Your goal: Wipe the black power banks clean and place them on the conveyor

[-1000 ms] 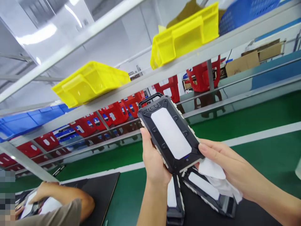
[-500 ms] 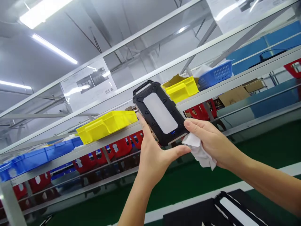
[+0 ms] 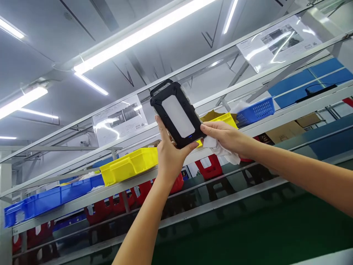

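Observation:
A black rugged power bank (image 3: 178, 116) with a pale light panel and a loop handle at its top is held up, tilted, in front of me. Small blue lights glow near its lower edge. My left hand (image 3: 171, 154) grips it from the lower left, fingers along the side and thumb at the bottom edge. With thumb and fingers, my right hand (image 3: 224, 137) holds the lower right corner. That same hand also has a crumpled white cloth (image 3: 220, 150), which hangs below the fingers. The back of the power bank is hidden.
Yellow bins (image 3: 129, 166) and blue bins (image 3: 57, 198) line a metal shelf behind my hands, with a blue basket (image 3: 256, 111) farther right. Red bins (image 3: 209, 167) stand below it. A green conveyor belt (image 3: 248, 224) runs underneath.
The view has tipped upward, showing more ceiling lights. Both hands have lifted the power bank against the shelf, and my left thumb has closed onto its lower edge.

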A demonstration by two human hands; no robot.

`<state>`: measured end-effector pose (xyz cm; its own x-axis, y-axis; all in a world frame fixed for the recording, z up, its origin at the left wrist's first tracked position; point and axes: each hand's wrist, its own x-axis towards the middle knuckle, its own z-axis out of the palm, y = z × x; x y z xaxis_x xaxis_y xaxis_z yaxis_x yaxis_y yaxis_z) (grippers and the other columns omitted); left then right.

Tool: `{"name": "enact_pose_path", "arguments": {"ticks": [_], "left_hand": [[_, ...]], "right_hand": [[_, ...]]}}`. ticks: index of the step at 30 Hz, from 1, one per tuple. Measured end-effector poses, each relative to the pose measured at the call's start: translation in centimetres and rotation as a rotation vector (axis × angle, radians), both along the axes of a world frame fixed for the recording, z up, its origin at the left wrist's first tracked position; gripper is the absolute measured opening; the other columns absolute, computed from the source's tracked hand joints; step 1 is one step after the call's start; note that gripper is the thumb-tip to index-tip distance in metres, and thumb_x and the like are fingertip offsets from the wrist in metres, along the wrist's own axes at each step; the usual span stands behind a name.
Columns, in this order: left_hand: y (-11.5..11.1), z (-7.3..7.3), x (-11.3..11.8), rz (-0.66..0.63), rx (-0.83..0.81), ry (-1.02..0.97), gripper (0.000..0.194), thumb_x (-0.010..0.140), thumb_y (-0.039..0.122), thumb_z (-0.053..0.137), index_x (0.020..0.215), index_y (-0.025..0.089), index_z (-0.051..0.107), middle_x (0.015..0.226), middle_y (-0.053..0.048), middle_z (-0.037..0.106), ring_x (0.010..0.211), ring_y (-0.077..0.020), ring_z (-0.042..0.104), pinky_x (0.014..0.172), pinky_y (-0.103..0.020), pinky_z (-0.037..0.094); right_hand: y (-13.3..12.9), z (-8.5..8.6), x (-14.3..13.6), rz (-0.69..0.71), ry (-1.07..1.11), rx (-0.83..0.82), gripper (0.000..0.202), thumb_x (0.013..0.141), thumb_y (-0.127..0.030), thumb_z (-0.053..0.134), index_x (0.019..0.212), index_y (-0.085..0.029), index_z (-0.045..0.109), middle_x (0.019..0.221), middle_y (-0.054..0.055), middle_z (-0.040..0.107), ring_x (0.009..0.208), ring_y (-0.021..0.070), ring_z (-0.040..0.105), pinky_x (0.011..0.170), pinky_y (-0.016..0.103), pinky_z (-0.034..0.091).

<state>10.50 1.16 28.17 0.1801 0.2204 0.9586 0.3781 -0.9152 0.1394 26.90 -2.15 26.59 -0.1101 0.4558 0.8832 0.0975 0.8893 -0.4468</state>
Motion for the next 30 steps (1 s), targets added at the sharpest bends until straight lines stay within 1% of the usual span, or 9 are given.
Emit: {"name": "enact_pose_path", "arguments": {"ticks": [3, 5, 12, 16, 18, 21, 24, 27, 30], "left_hand": [[0.3, 1.6, 0.3, 0.034, 0.049, -0.044, 0.126, 0.058, 0.031, 0.082, 0.148, 0.025, -0.007, 0.082, -0.001, 0.066, 0.067, -0.0214, 0.064, 0.066, -0.039, 0.053], [0.4, 2.7, 0.5, 0.048, 0.108, -0.064, 0.126, 0.058, 0.033, 0.082, 0.148, 0.023, -0.005, 0.078, 0.0, 0.065, 0.069, -0.0214, 0.064, 0.066, -0.038, 0.052], [0.2, 6.8, 0.8, 0.079, 0.316, -0.083, 0.124, 0.055, 0.035, 0.083, 0.148, 0.025, 0.002, 0.105, -0.007, 0.066, 0.076, -0.0206, 0.061, 0.069, -0.035, 0.05], [-0.6, 9.0, 0.7, 0.123, 0.367, -0.086, 0.126, 0.054, 0.03, 0.085, 0.148, 0.02, 0.002, 0.099, -0.006, 0.068, 0.071, -0.0194, 0.059, 0.069, -0.036, 0.049], [-1.0, 9.9, 0.7, 0.137, 0.399, -0.091, 0.125, 0.054, 0.03, 0.085, 0.148, 0.019, 0.003, 0.106, -0.008, 0.066, 0.071, -0.0185, 0.059, 0.071, -0.036, 0.049], [-1.4, 11.2, 0.6, 0.152, 0.452, -0.104, 0.123, 0.055, 0.03, 0.085, 0.148, 0.017, 0.005, 0.116, -0.011, 0.062, 0.073, -0.0189, 0.059, 0.072, -0.037, 0.049], [-1.7, 12.4, 0.6, 0.146, 0.473, -0.118, 0.124, 0.055, 0.027, 0.085, 0.148, 0.013, 0.004, 0.108, -0.011, 0.065, 0.075, -0.0214, 0.061, 0.073, -0.039, 0.049], [-2.1, 13.2, 0.5, 0.153, 0.481, -0.153, 0.126, 0.052, 0.021, 0.086, 0.148, 0.017, 0.005, 0.103, -0.007, 0.067, 0.074, -0.0223, 0.063, 0.071, -0.038, 0.049], [-2.6, 13.7, 0.4, 0.151, 0.513, -0.136, 0.123, 0.055, 0.027, 0.085, 0.148, 0.013, 0.006, 0.103, -0.008, 0.067, 0.074, -0.0217, 0.061, 0.07, -0.038, 0.049]], "right_hand": [[0.4, 1.9, 0.4, -0.031, -0.014, 0.027, 0.03, 0.09, -0.036, 0.051, 0.068, -0.017, 0.058, 0.064, -0.002, 0.053, 0.058, 0.0104, 0.047, 0.052, 0.02, 0.038], [0.3, 3.2, 0.5, -0.043, -0.022, 0.035, 0.03, 0.091, -0.035, 0.052, 0.067, -0.017, 0.058, 0.062, -0.002, 0.052, 0.054, 0.0097, 0.046, 0.049, 0.02, 0.036], [-0.5, 6.9, 0.6, -0.114, -0.007, 0.039, 0.033, 0.096, -0.027, 0.043, 0.067, -0.017, 0.053, 0.054, -0.005, 0.043, 0.04, 0.0058, 0.033, 0.037, 0.018, 0.025], [-0.8, 9.1, 0.4, -0.114, 0.001, 0.073, 0.031, 0.097, -0.028, 0.042, 0.072, -0.016, 0.057, 0.057, -0.004, 0.047, 0.041, 0.0058, 0.035, 0.038, 0.018, 0.028], [-1.1, 10.1, 0.2, -0.106, 0.003, 0.089, 0.032, 0.097, -0.028, 0.042, 0.073, -0.016, 0.058, 0.058, -0.003, 0.049, 0.043, 0.006, 0.037, 0.039, 0.017, 0.03], [-1.7, 11.6, -0.1, -0.1, 0.003, 0.105, 0.032, 0.098, -0.025, 0.041, 0.073, -0.016, 0.059, 0.058, -0.003, 0.05, 0.044, 0.0059, 0.038, 0.04, 0.017, 0.031], [-2.4, 12.8, -0.4, -0.098, -0.004, 0.118, 0.033, 0.098, -0.023, 0.039, 0.072, -0.016, 0.057, 0.056, -0.004, 0.049, 0.042, 0.0055, 0.036, 0.04, 0.016, 0.031], [-3.0, 13.6, -0.5, -0.113, -0.007, 0.126, 0.033, 0.098, -0.022, 0.039, 0.069, -0.016, 0.054, 0.051, -0.005, 0.045, 0.04, 0.0058, 0.034, 0.038, 0.017, 0.028], [-3.5, 13.9, -0.7, -0.123, -0.006, 0.149, 0.033, 0.098, -0.02, 0.039, 0.068, -0.016, 0.053, 0.051, -0.005, 0.045, 0.041, 0.0061, 0.035, 0.038, 0.017, 0.029]]}}
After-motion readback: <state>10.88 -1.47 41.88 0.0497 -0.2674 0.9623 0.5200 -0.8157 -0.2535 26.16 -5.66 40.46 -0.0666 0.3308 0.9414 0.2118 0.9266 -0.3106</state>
